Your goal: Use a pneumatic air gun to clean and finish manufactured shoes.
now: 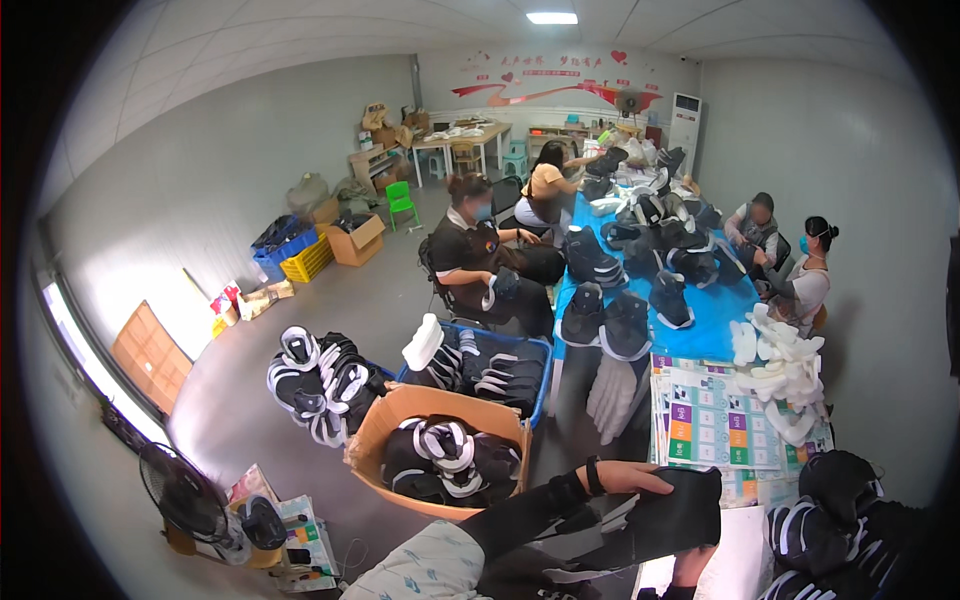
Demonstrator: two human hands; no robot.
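My left hand (632, 478), with a dark band at the wrist, is closed on the upper edge of a black fabric piece (680, 515), thumb lying across it. My right hand (696, 560) is closed on the same piece's lower edge; the piece hides most of its fingers. The piece hangs over a pale sheet (730, 550) on the table. Just right of my hands is a heap of black padded pieces with white edging (830, 530), which look like shoe uppers. Printed sheets (705, 425) lie beyond my hands.
A cardboard box (440, 400) and a blue crate (545, 370) of black-and-white pieces stand left. White foam pieces (780, 360) lie past the sheets. Several people sit around the blue-covered table (700, 335), heaped with uppers. A fan (180, 490) stands at lower left.
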